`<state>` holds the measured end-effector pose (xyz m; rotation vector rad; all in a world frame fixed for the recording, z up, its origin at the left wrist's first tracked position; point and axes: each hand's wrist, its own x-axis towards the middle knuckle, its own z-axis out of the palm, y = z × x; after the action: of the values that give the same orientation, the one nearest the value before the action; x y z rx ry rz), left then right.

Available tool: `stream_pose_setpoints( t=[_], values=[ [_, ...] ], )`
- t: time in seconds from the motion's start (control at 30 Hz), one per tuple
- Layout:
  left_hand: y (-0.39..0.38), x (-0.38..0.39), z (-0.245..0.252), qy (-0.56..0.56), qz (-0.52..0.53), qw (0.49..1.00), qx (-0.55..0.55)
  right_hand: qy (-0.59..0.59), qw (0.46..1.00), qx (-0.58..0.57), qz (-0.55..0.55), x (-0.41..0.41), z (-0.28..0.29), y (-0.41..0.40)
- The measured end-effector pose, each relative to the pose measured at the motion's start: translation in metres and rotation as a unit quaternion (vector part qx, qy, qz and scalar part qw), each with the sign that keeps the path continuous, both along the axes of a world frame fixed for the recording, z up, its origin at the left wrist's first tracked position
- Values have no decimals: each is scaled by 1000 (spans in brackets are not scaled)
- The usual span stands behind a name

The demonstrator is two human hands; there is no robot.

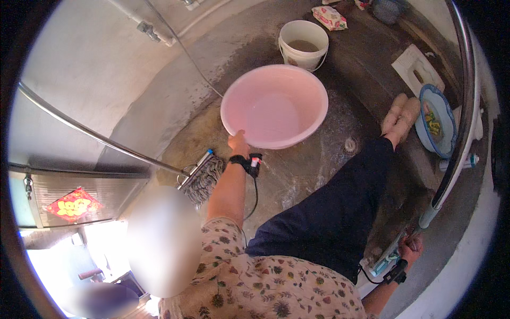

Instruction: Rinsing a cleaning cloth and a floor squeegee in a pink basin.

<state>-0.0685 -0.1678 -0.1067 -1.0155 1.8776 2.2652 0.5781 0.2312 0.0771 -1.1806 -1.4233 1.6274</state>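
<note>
My left hand grips the near-left rim of a large pink plastic basin, fingers over the edge. No item shows inside the basin. A strapped device with a cable sits on that wrist. Low at the right, my right hand is closed around the lower end of a flat mop, just below the grey sleeve of its metal pole. Its teal head rests close to the wall, partly hidden by the hand and wrist strap.
A white bucket holding murky liquid stands behind the basin. A string mop lies left of my arm. By my bare feet are a blue basin with yellow-green pieces and a squat toilet. A floor drain lies nearby; a hose hangs left.
</note>
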Motion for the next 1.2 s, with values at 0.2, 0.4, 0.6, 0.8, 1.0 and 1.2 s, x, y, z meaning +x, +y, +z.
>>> stream_pose_setpoints(
  t=[0.2,0.4,0.6,0.8,1.0,1.2],
  values=[
    [73,29,-58,-68,-379,923,-28,409,884,-187,124,162,-24,73],
    [10,-124,97,98,-409,725,-545,-113,976,48,-178,60,-20,27],
    [-47,-311,297,261,-220,787,-514,-187,970,101,-121,16,-23,29],
    [-19,-306,307,248,-189,871,-381,-237,950,177,-103,8,-5,14],
    [53,-281,333,253,-208,911,-250,-276,932,204,-116,20,33,-13],
    [64,-262,292,202,-363,883,-219,196,974,-79,79,52,-5,35]
  ],
)
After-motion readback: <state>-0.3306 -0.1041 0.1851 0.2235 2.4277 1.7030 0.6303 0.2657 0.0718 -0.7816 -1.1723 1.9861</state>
